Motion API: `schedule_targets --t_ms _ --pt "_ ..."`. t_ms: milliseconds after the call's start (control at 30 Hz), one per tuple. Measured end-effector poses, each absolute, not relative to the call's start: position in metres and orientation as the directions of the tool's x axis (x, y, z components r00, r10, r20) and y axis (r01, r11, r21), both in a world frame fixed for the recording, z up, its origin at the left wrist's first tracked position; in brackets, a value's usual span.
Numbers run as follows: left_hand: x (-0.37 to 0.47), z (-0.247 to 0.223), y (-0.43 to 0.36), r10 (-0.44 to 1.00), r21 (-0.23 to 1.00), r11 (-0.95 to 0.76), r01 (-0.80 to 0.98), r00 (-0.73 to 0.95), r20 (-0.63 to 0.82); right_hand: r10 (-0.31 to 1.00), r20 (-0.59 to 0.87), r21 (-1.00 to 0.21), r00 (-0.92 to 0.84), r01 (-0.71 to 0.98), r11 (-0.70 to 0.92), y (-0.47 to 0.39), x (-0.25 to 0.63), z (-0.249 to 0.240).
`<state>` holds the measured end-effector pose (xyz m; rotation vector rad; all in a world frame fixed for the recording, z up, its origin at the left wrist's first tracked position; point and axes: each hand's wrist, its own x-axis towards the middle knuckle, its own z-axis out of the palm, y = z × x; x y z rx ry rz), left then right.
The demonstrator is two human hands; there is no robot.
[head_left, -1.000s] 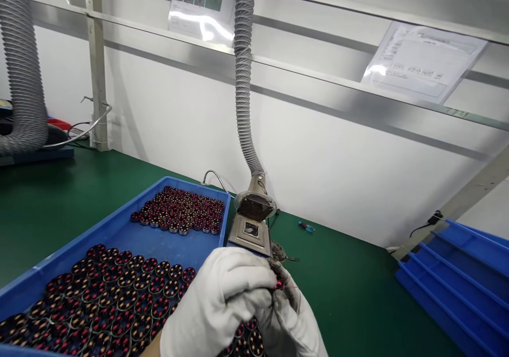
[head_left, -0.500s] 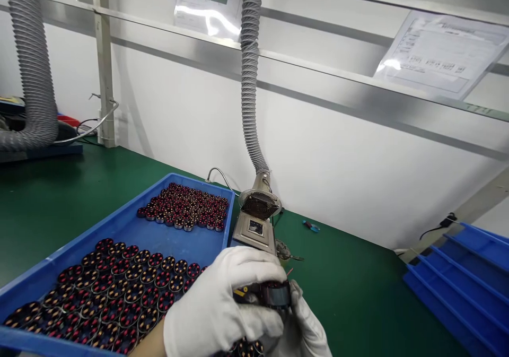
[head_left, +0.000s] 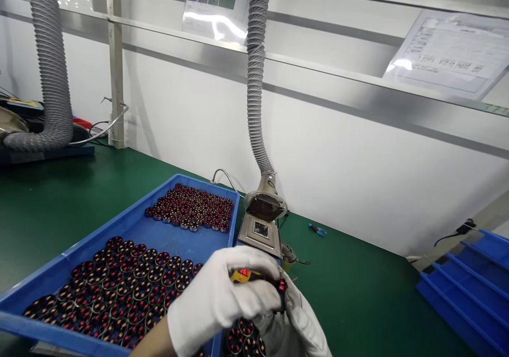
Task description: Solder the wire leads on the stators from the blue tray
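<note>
My left hand (head_left: 222,296), in a white glove, is closed with thumb and fingers around a small dark round coil part (head_left: 282,289). My right hand (head_left: 304,317), also gloved, is closed against the part's right side. Red windings show on the part's face, which is tilted on edge; the rest is covered by fingers. Just behind my left hand, a yellow panel with red lit digits (head_left: 242,275) shows between thumb and fingers. Below the hands lie several more coil parts (head_left: 246,341).
A blue tray (head_left: 185,243) holding many coil parts in two groups stands at left. A metal unit (head_left: 260,229) under a grey extraction hose (head_left: 257,81) is behind my hands. Blue-handled cutters (head_left: 317,229) lie on the green table (head_left: 358,288); stacked blue trays (head_left: 469,288) stand at right.
The coil part has turned between my hands, so its red-wound face now shows instead of its dark side wall. The lit digits have come into view. The whole view has shifted slightly.
</note>
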<state>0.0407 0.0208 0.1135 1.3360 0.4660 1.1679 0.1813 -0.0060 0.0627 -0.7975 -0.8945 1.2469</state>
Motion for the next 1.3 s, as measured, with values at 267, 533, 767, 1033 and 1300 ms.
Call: schedule_targets --t_ms 267,533,767,1033,1300 --pt "0.036 0.108 0.017 0.858 0.787 -0.435 -0.437 0.065 0.51 0.995 0.081 -0.816 0.064 -0.569 0.103 -0.019 0.166 0.078" --pt "0.039 0.111 0.019 0.769 0.81 -0.458 -0.367 0.294 0.568 0.998 0.056 -0.806 0.028 -0.589 0.062 -0.015 0.164 0.075" --pt "0.028 0.113 0.022 0.919 0.892 -0.328 -0.311 0.114 0.378 0.991 0.018 -0.721 -0.135 -0.688 -0.081 -0.024 0.167 0.08" --pt "0.036 0.116 0.019 0.574 0.672 -0.736 -0.075 0.458 0.679 0.993 -0.052 -0.612 -0.105 -0.783 -0.115 -0.021 0.166 0.08" --pt "0.045 0.1 0.029 0.776 0.797 -0.428 -0.426 0.278 0.566 0.987 -0.026 -0.6 -0.16 -0.787 -0.144 -0.021 0.157 0.088"
